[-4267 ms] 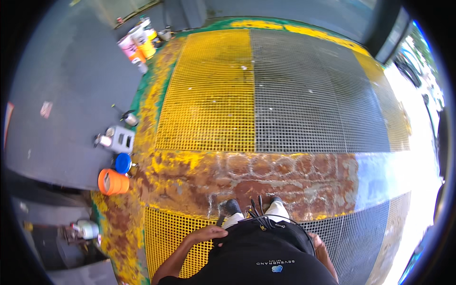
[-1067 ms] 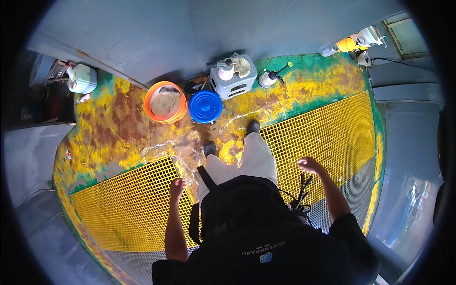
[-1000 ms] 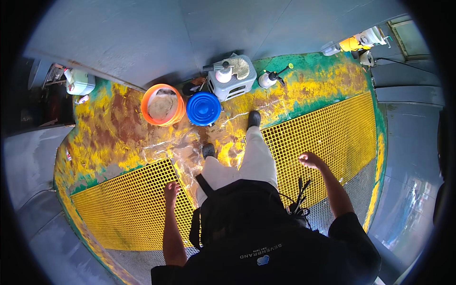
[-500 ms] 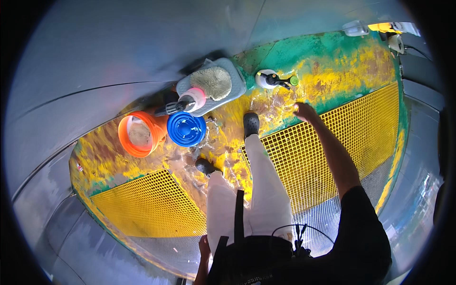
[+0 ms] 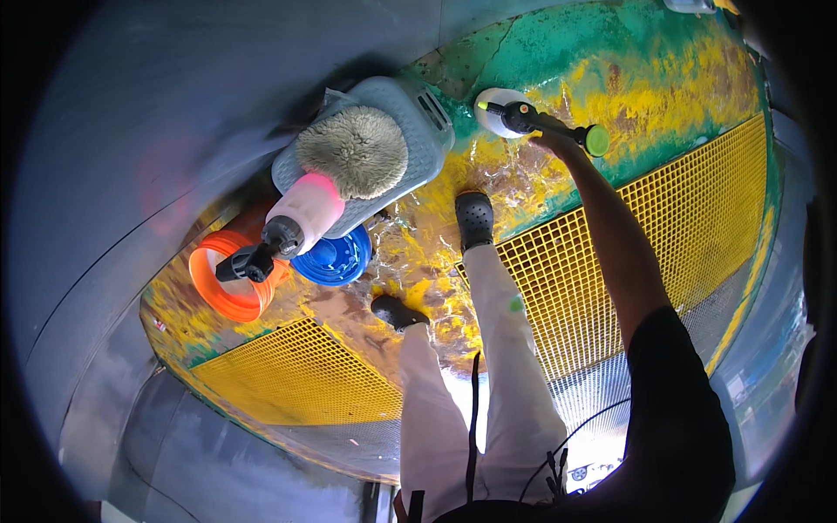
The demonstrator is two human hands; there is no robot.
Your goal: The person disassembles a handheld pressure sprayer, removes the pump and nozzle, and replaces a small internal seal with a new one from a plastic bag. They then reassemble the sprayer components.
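Observation:
My right hand point(image 5: 551, 139) reaches down to a white pump sprayer point(image 5: 499, 113) with a black head, a yellow nozzle tip and a green knob. Its fingers close around the black handle, which partly hides them. Only a sliver of my left hand point(image 5: 399, 507) shows at the lower edge beside my leg, fingers hidden. Left of the sprayer, a grey-blue plastic bin point(image 5: 417, 144) carries a shaggy beige wash mitt point(image 5: 353, 152) on top. A pinkish spray bottle point(image 5: 307, 209) with a black head overlaps the bin's near side.
An orange bucket point(image 5: 234, 301) and a blue round lid point(image 5: 336, 261) sit at the left. Yellow grating panels point(image 5: 663, 218) lie in the wet, worn green-and-yellow floor point(image 5: 628, 83). My dark clogs point(image 5: 475, 218) stand mid-floor. A grey curved wall point(image 5: 174, 113) borders the left.
My right hand has moved up and left to the sprayer and closed on its handle. My view has come lower and closer, and my left hand has nearly left it.

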